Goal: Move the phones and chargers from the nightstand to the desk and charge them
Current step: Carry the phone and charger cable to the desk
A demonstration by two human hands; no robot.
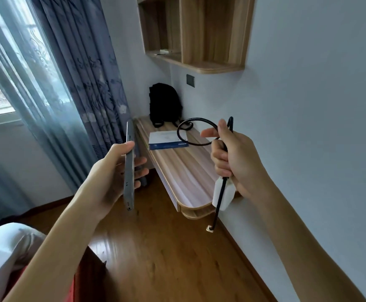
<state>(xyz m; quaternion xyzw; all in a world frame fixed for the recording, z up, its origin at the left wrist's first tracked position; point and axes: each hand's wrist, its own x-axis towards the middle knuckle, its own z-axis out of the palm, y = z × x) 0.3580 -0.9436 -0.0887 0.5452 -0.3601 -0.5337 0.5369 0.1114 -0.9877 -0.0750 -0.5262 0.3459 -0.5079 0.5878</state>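
Our left hand [110, 171] grips the phone [129, 168] edge-on, long axis twelve-to-six, screen hidden; our right hand [234, 162] clasps the charger [222, 196] and its cable [196, 131].

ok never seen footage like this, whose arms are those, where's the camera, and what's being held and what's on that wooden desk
The camera sits on a person's head, looking forward and down, so the two bare arms are their own. The left hand grips a grey phone, seen edge-on. The right hand holds a white charger plug with its looped black cable. Ahead, the wall-mounted wooden desk carries a black backpack and a white and blue booklet. A dark wall socket sits above it.
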